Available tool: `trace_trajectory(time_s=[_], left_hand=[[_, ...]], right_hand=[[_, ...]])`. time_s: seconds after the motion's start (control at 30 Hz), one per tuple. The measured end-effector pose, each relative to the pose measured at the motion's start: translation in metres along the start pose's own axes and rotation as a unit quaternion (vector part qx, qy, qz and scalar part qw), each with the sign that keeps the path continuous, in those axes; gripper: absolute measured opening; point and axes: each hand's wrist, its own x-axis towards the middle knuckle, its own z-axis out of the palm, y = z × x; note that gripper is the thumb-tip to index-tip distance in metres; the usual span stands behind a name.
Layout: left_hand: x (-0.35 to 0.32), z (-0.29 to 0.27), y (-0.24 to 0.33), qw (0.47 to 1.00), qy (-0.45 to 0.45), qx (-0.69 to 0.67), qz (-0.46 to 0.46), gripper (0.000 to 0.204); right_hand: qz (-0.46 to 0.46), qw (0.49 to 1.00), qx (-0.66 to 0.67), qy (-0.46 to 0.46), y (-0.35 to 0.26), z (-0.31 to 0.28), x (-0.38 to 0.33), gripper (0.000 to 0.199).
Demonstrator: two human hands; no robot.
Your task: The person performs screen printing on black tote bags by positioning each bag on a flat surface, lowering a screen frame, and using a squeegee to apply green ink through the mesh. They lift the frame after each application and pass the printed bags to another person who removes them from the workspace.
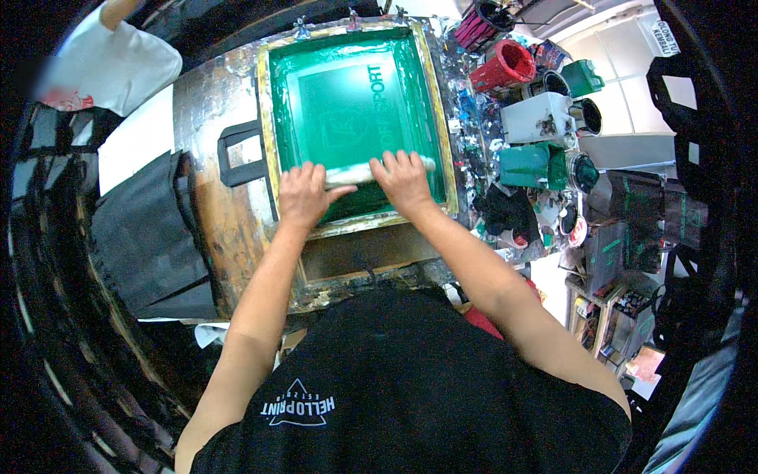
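Note:
My left hand (303, 194) and my right hand (403, 183) both grip a pale squeegee (348, 174), one near each end. It lies crosswise over a printing screen (335, 91) wet with green ink, in the part nearer me. Dark lettering and a faint outlined design show in the mesh beyond the squeegee. Darker green ink lies on my side of it. The screen's ink-stained yellowish frame (265, 118) rests on a worn wooden table (209, 110). From under its left side sticks the handle of a black bag (227, 162); the bag's body is hidden.
Metal clamps (353, 21) sit along the screen's far edge. Black bags (150, 229) lie at the left. A person in a white shirt (130, 59) stands at the far left. On the right are a red bucket (505, 65), a white container (533, 118) and a green container (530, 166).

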Motion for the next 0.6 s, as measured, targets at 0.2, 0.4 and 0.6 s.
trace_trajectory(time_s=[0.2, 0.4, 0.6], left_hand=[[-0.031, -0.017, 0.019, 0.999, 0.003, -0.037, -0.018, 0.063], [-0.063, -0.038, 0.009, 0.988, 0.015, -0.143, -0.047, 0.086], [-0.164, -0.009, -0.025, 0.963, -0.066, -0.061, -0.255, 0.078]], right_hand=[[0.006, 1.000, -0.003, 0.006, -0.019, -0.019, -0.034, 0.026], [0.043, 0.996, -0.008, -0.075, -0.032, -0.030, -0.041, 0.031], [0.042, 0.999, 0.013, -0.011, -0.055, -0.014, -0.092, 0.038]])
